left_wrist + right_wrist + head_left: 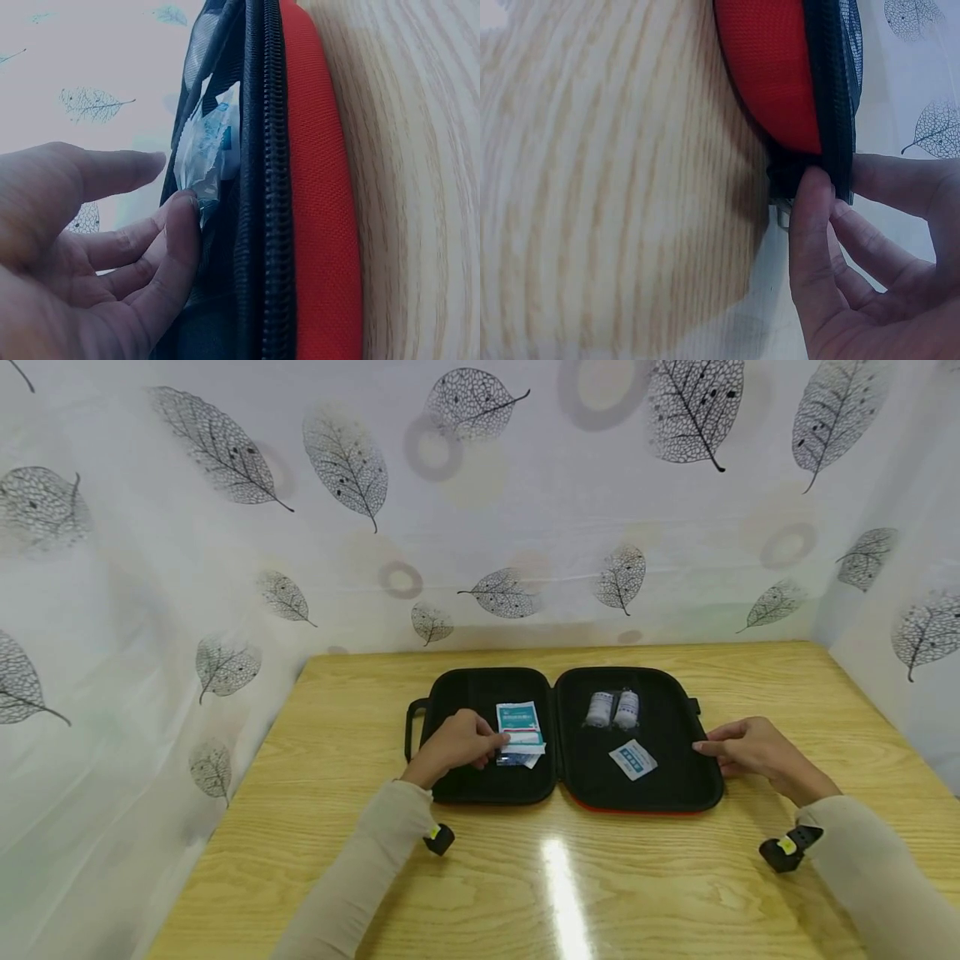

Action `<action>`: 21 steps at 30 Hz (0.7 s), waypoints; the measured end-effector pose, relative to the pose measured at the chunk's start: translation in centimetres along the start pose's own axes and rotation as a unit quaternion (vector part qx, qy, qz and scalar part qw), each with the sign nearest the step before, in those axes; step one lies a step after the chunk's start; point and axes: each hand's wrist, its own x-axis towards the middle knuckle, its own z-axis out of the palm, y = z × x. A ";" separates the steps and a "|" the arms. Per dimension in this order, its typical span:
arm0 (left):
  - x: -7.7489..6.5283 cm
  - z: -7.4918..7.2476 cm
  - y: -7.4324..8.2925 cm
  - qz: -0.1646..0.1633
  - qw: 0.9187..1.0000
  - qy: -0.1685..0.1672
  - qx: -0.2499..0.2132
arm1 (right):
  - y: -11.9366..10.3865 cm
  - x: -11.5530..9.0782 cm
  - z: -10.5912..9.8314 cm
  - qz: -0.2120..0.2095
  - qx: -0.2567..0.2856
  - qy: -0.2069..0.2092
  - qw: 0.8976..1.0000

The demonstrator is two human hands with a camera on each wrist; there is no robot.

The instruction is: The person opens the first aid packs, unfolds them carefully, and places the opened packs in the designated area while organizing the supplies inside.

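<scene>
A zippered case [637,685] lies spread flat on the table, black inside and red outside. Its left half [465,685] holds a stack of flat packets [517,717], teal and white on top. In the left wrist view, clear-edged packets [202,150] stand at the fingertips of my left hand [112,232], its forefinger apart from its thumb. That hand [461,743] reaches over the left half from its near left. My right hand [761,752] pinches the case's right rim between thumb and fingers; in the right wrist view the pinched black edge [840,127] shows beside red fabric.
Two white rolls in clear wrap [613,710] and a small blue-and-white packet [633,760] lie in the right half. A black carry handle [409,727] sticks out at the left. The wooden table [600,877] meets a leaf-print curtain [525,527] behind.
</scene>
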 end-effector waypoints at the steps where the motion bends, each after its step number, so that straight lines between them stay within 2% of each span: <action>1: 0.0 0.0 0.0 0.000 1.000 -0.001 0.012 | 0.0 0.0 0.0 -0.001 0.001 0.000 1.000; 5: 0.3 0.3 0.1 0.000 0.998 -0.007 0.062 | 0.0 -0.1 0.0 -0.005 0.002 0.001 1.000; 8: 0.5 0.6 0.1 -0.003 0.997 -0.013 0.076 | 0.0 -0.2 0.1 -0.004 0.001 0.001 1.000; 21: 0.7 0.7 0.0 -0.010 1.000 -0.018 0.015 | -0.1 -0.2 0.1 0.000 0.009 0.001 1.000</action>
